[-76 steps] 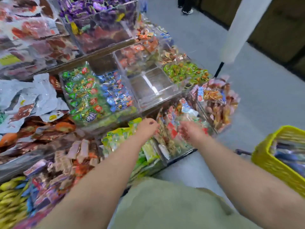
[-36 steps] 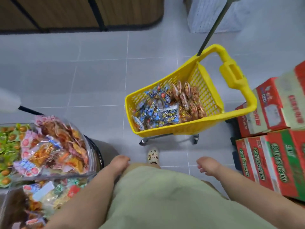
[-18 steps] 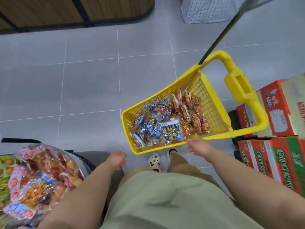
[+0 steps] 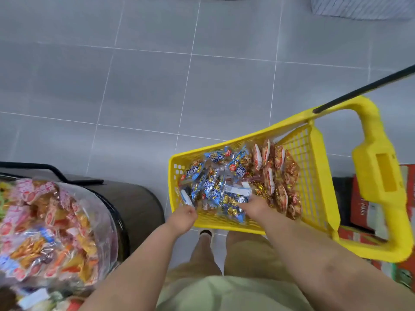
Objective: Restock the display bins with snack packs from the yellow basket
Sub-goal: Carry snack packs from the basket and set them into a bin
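The yellow basket (image 4: 315, 176) stands on the grey floor in front of me, its big handle at the right. Blue snack packs (image 4: 215, 182) fill its left half and red-orange packs (image 4: 280, 176) its right half. My left hand (image 4: 183, 217) is at the basket's near left corner, fingers curled beside a blue-and-white pack. My right hand (image 4: 254, 207) reaches inside the basket onto the blue packs, and its fingertips are hidden among them. A clear display bin (image 4: 110, 212) heaped with mixed snack packs (image 4: 45, 221) sits at the lower left.
Red cartons (image 4: 363, 205) are stacked behind the basket handle at the right. A black pole (image 4: 363, 88) slants over the basket's far corner. The dark rounded end of the display stand (image 4: 139, 205) lies between bin and basket. My shoe (image 4: 205, 233) is just under the basket.
I have turned from the display bins to the basket and leaned in. Both hands moved forward, the left to the near rim and the right from the rim into the blue packs.
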Available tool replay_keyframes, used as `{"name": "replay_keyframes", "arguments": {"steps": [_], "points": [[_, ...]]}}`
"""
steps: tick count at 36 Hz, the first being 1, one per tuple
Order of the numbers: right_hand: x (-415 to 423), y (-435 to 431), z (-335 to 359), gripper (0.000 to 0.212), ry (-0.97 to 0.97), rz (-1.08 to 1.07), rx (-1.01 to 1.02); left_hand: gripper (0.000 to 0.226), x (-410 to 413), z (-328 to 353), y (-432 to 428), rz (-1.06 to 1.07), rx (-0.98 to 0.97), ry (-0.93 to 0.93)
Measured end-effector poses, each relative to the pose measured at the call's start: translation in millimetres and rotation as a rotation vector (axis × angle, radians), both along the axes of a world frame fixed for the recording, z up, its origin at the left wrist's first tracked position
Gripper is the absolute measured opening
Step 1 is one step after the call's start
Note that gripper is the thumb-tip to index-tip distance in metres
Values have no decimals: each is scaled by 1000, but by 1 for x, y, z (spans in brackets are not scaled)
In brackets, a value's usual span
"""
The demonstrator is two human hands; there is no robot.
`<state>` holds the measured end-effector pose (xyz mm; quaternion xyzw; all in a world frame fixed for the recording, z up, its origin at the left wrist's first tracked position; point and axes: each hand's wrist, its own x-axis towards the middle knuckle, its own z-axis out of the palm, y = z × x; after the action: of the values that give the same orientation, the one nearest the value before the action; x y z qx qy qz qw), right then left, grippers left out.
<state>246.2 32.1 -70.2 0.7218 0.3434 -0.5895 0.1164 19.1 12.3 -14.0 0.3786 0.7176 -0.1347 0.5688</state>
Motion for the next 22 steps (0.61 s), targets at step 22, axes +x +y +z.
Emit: {"name": "replay_keyframes", "arguments": {"steps": [22], "points": [[8,58,41,28,481,-315,-242,57,34,-26,14,1018,-228,-594]]}}
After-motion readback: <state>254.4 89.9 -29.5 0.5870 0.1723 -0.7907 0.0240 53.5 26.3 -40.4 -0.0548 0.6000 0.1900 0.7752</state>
